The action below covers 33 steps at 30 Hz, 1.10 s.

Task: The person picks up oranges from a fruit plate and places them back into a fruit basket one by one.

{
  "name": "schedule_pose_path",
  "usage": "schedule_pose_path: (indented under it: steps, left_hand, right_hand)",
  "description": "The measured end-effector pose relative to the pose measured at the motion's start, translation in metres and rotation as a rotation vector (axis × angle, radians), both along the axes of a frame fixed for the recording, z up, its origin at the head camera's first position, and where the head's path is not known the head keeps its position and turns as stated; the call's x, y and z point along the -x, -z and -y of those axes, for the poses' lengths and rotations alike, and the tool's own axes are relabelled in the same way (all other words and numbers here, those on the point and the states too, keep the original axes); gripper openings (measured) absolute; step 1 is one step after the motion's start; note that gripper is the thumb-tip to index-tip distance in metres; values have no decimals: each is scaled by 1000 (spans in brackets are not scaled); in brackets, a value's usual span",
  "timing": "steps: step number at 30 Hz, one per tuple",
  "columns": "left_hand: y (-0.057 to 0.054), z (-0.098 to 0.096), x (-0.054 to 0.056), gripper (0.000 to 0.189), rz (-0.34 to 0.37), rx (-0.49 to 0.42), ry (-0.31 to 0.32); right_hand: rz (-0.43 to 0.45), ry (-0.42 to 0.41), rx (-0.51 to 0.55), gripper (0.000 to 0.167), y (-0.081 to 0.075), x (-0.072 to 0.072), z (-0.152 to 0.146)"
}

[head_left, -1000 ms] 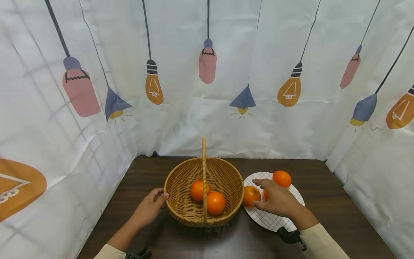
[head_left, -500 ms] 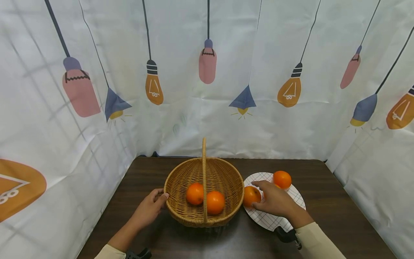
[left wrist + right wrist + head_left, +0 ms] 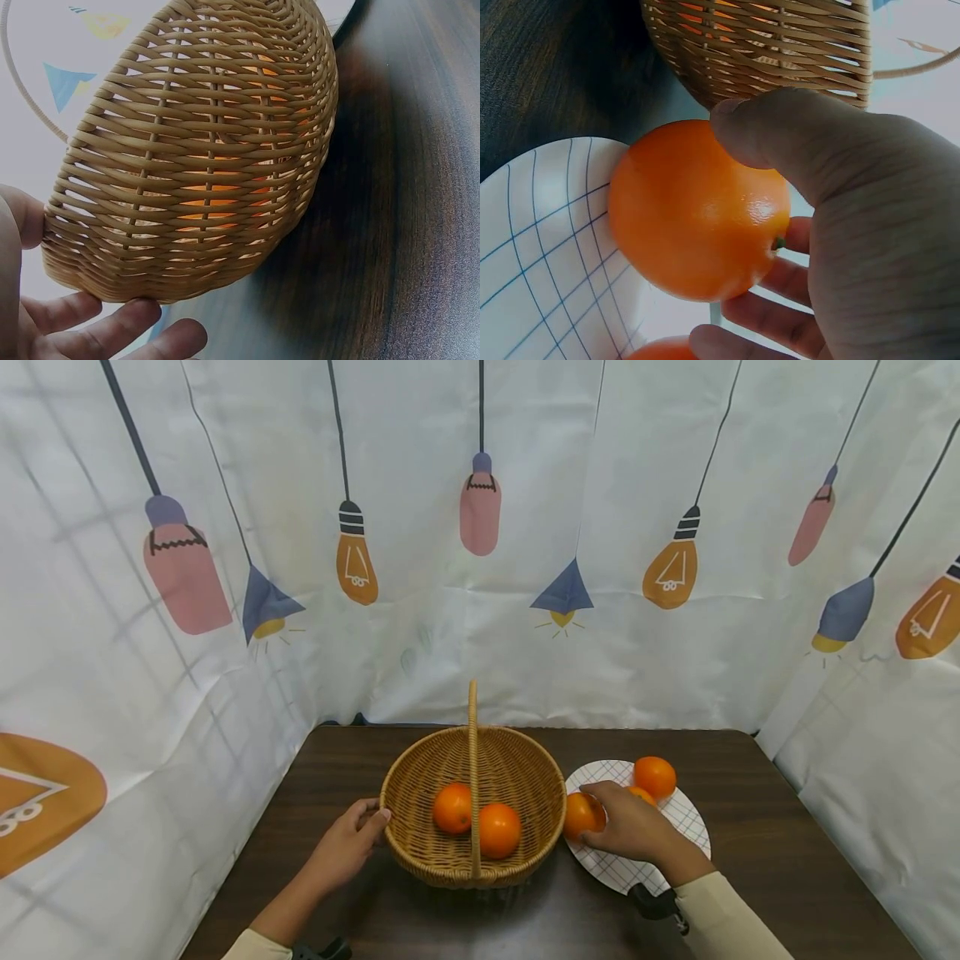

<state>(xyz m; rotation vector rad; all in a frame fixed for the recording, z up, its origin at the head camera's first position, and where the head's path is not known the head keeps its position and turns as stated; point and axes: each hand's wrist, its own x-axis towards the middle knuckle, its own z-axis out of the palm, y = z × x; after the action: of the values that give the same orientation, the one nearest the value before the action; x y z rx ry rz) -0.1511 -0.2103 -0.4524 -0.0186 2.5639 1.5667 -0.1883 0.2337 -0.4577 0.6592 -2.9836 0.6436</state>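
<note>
In the head view a wicker basket (image 3: 521, 760) with a tall arched handle stands mid-table, holding two oranges (image 3: 453, 807). My left hand (image 3: 347, 845) grips its left rim; the left wrist view has the thumb at the rim and fingers along the woven outside (image 3: 187, 142). To the basket's right lies a white plate (image 3: 692, 827) with a thin grid pattern. My right hand (image 3: 633, 828) holds an orange (image 3: 694, 214) at the plate's basket-side edge, thumb on one side and fingers curling behind it. Another orange (image 3: 655, 777) sits at the plate's back, and one more is mostly hidden behind the right hand.
The dark wooden table (image 3: 765, 827) extends to the right of the plate. A white curtain (image 3: 420, 652) printed with hanging lamps encloses the table at the back and both sides. The basket's handle (image 3: 473, 735) rises well above its rim.
My right hand has moved slightly left and closed in around the orange at the plate's edge. Inside the basket, the left orange rolled a little left and forward. The left hand stayed put.
</note>
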Motion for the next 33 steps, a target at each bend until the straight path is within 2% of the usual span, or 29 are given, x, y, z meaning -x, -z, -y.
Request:
schedule_pose_path:
  steps: [23, 33]
  left_hand:
    - [0, 0, -1, 56, 1, 2, -2]
    - [0, 0, -1, 54, 12, 8, -15]
  right_hand:
    - [58, 36, 48, 77, 13, 5, 10]
    - [29, 25, 58, 74, 14, 4, 7]
